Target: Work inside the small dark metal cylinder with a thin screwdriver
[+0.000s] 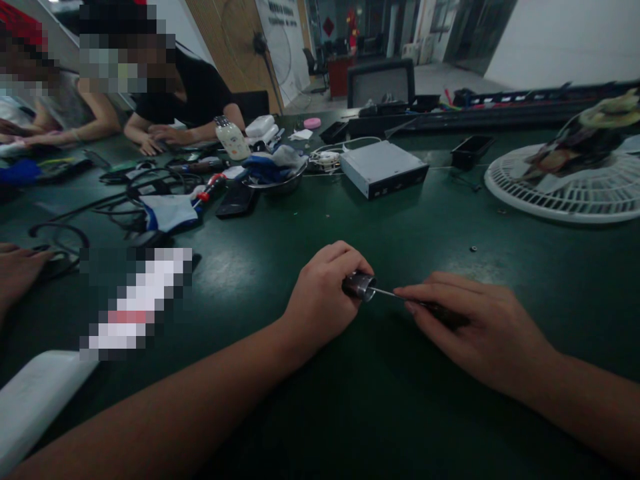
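My left hand [327, 293] is wrapped around a short metal cylinder [361, 285], its hollow end facing right. In my right hand [475, 320] is a screwdriver [387, 293] with a thin metal shaft, pinched between thumb and fingers; most of its dark handle is hidden by the hand. The shaft points left and its tip reaches the cylinder's open end. How far in the tip goes cannot be made out. Both hands are just above the dark green table [345, 413]. A small dark nut-like ring [473, 249] lies beyond my right hand.
A silver optical drive [383, 167] stands ahead, with a white fan grille [565, 193] to its right. At the left are a metal bowl [283, 180] with cloth, a black phone [237, 200], cables and a white device [40, 393]. Other people [185, 93] sit at the far left.
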Motion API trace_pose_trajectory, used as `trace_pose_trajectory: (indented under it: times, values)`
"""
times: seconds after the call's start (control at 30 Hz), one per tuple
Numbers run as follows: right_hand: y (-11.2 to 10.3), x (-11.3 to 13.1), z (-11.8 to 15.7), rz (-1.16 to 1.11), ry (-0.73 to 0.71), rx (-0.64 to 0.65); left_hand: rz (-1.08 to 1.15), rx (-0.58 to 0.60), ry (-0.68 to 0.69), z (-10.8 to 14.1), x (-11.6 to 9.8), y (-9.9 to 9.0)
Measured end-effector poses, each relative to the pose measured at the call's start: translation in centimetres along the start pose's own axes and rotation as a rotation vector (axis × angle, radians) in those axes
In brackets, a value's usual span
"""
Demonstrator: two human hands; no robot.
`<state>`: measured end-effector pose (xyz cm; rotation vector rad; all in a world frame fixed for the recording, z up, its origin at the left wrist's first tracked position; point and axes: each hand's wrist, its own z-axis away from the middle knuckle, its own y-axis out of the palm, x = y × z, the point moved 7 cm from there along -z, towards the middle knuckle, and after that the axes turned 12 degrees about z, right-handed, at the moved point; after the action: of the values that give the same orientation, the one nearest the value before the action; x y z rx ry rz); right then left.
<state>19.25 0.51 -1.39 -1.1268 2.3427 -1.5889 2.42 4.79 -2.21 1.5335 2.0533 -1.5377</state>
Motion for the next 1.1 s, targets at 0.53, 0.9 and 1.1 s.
trace_pose_trajectory:
  times: [0.53,0.9,1.1]
  values:
    - [0.07,0.5,-0.02,-0.019,-0.018,0.046,0.005,-0.005,-0.007,0.04,-0.31,-0.4]
    - [-0.11,0.21,0.0,-0.011,-0.016,0.005,0.014,-0.004,-0.003,0.01,-0.21,-0.22]
    - [0.14,-0.3,0.16,0.007,0.029,0.018,0.016,-0.012,-0.008,-0.07,-0.01,-0.05]
